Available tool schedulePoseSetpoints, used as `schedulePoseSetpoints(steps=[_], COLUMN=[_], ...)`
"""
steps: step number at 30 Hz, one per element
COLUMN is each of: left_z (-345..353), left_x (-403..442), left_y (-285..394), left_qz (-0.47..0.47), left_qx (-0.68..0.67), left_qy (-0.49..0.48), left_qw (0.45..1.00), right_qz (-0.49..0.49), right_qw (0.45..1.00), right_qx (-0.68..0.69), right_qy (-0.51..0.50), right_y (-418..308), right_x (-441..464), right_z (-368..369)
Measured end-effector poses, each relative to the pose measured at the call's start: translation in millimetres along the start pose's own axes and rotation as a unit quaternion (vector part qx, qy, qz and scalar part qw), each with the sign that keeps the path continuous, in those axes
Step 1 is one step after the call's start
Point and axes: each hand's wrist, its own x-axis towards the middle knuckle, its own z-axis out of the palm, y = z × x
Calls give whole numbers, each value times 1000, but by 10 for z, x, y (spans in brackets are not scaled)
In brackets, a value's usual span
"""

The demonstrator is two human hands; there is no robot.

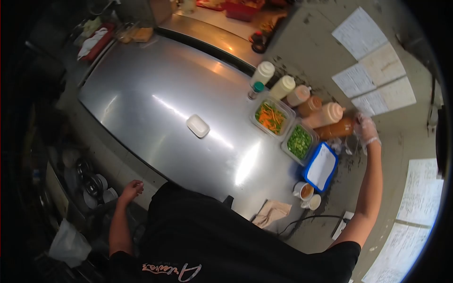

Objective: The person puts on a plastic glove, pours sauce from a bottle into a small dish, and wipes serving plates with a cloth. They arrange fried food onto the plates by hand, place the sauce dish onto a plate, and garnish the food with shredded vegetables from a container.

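My right hand point(367, 131), in a clear plastic glove, is at the far right with its fingers closed at the top end of a squeeze bottle point(337, 129) of orange-brown sauce. The bottle is tilted over beside a row of other squeeze bottles. My left hand point(132, 190) hangs bare near the front edge of the steel table point(160, 118), fingers loosely bent and nothing visible in them. A small white rectangular dish point(198, 126) rests alone around the middle of the tabletop.
Clear tubs of carrot shreds with greens point(271, 118) and chopped green onion point(299, 141) stand near a blue-rimmed container point(321, 167). Two cups point(304, 190), a brown napkin point(272, 212) and a black cable point(311, 217) lie nearer. Papers point(373, 70) hang on the wall.
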Motion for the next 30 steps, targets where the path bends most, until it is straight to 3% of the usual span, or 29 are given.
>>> schedulePoseSetpoints(steps=[3,6,8,9,11,13,16,17,19,21,25,28,30], left_z=[-88,-192,-144,-121,-90,-72,-16,-17,-32,-84,-203,-273,-240], left_x=[6,152,70,52,82,-16,34,80,134,149,192,324,308], left_y=[-89,-307,-328,-339,-431,-448,-444,-474,-574,-564,-535,-451,-162], left_qz=[10,10,-18,-19,-20,-21,-14,-23,-32,-34,-33,-8,-12], left_qx=[10,25,14,13,2,-9,14,15,18,23,23,33,55], left_qy=[2,2,13,13,15,21,-4,0,-3,-13,-26,-55,-55], left_qw=[1000,1000,1000,1000,1000,1000,1000,1000,999,999,999,998,997], right_qz=[93,84,-7,-44,113,89,-50,17,-56,20,80,256,276], right_qw=[996,996,965,923,975,973,958,982,991,997,970,917,878], right_qx=[1,-26,-255,-360,-187,-190,-274,-174,-48,55,112,203,257], right_qy=[-16,25,-65,-125,-46,-97,-62,-69,110,56,201,230,295], right_y=[-145,17,510,626,438,635,927,894,920,455,189,61,399], right_x=[26,129,345,455,515,666,654,599,414,248,71,8,20], right_z=[-87,109,559,733,759,894,1045,940,828,335,328,335,718])
